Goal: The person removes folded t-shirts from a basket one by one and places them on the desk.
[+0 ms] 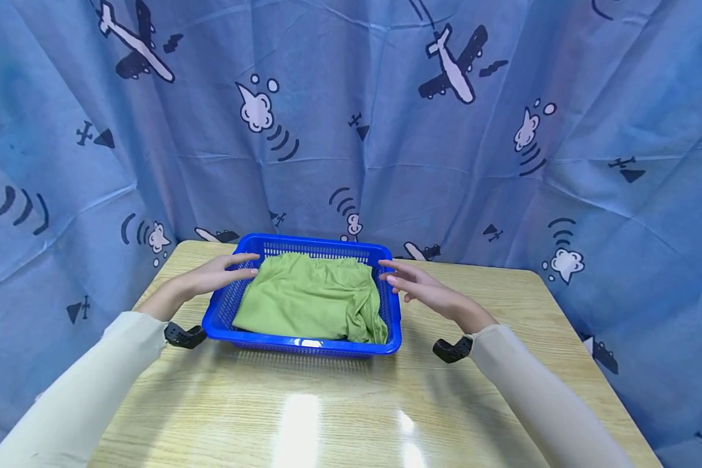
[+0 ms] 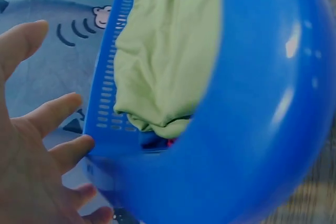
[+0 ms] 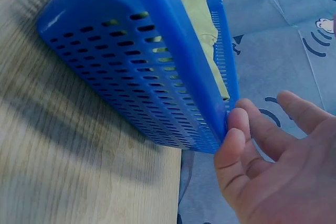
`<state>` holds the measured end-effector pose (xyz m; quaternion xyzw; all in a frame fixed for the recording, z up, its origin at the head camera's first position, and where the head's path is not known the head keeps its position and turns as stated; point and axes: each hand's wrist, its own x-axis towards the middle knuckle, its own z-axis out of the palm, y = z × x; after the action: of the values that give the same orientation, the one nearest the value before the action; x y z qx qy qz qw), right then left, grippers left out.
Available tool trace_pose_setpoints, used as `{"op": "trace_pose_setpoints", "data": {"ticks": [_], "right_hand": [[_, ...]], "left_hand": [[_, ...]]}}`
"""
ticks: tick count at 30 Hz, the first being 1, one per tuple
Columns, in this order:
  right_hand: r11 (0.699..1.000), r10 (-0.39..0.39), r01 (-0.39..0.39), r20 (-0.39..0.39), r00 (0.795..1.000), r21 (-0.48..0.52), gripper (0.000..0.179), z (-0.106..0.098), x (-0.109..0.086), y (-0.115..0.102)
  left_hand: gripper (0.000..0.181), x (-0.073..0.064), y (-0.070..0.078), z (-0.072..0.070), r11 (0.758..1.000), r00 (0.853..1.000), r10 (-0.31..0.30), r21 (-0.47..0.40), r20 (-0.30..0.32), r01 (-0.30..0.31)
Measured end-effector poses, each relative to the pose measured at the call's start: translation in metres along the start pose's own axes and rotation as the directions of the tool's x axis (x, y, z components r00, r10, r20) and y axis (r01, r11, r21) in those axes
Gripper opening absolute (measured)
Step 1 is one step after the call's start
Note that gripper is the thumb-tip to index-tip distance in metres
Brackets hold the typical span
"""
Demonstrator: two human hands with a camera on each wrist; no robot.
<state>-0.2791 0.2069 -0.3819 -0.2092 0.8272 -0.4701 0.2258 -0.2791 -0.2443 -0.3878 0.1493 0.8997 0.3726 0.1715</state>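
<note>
Two pale sleeves (image 1: 88,390) are seen nearest, a black device (image 1: 185,336) being worn at the left wrist and another black device (image 1: 452,350) at the right. Beneath them is spread a wood-grained table (image 1: 240,416), by which bright light is reflected. On it is set a blue basket (image 1: 257,336) with slotted walls. Inside, most of the floor is covered by a folded green cloth (image 1: 310,296); under its edge, a small dark blue and pinkish patch (image 2: 152,141) is glimpsed, too little shown to be identified. The left hand (image 1: 213,276) is held at the basket's left side, its fingers spread and released. The right hand (image 1: 424,286) is held at the right side, its fingers loosely bent and likewise released; whether the rim is touched by either cannot be told. Behind everything, a blue curtain (image 1: 322,182) printed with airplanes and clouds is hung.
</note>
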Motion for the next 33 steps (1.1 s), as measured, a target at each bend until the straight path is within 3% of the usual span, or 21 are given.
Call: {"op": "trace_pose_setpoints", "data": {"ticks": [5,12,18,23,27,33], "right_hand": [[0.998,-0.009,0.010,0.021,1.000,-0.056,0.062,0.002,0.004,-0.003],[0.994,-0.003,0.009,0.048,0.999,-0.108,0.066,0.005,0.015,-0.005],[0.975,0.007,0.007,0.065,0.998,-0.220,0.068,0.006,0.023,-0.001],[0.969,0.016,0.007,0.090,0.996,-0.248,0.070,0.005,0.023,0.000],[0.972,0.000,0.023,0.100,0.995,-0.233,0.070,0.003,0.023,0.001],[0.978,0.007,0.016,0.106,0.994,-0.209,0.072,0.001,0.022,0.003]], "left_hand": [[0.075,0.002,-0.002,0.001,0.999,0.997,-0.022,0.044,0.068,0.019],[0.079,0.001,0.007,-0.004,0.990,0.984,-0.068,0.135,0.166,0.046],[0.081,0.001,0.017,-0.004,0.958,0.963,-0.124,0.282,0.237,0.054],[0.080,0.005,0.024,-0.002,0.930,0.945,-0.182,0.359,0.272,0.076],[0.077,0.009,0.025,-0.001,0.939,0.936,-0.170,0.337,0.307,0.060],[0.067,0.013,0.014,0.000,0.985,0.942,-0.128,0.150,0.312,0.084]]}}
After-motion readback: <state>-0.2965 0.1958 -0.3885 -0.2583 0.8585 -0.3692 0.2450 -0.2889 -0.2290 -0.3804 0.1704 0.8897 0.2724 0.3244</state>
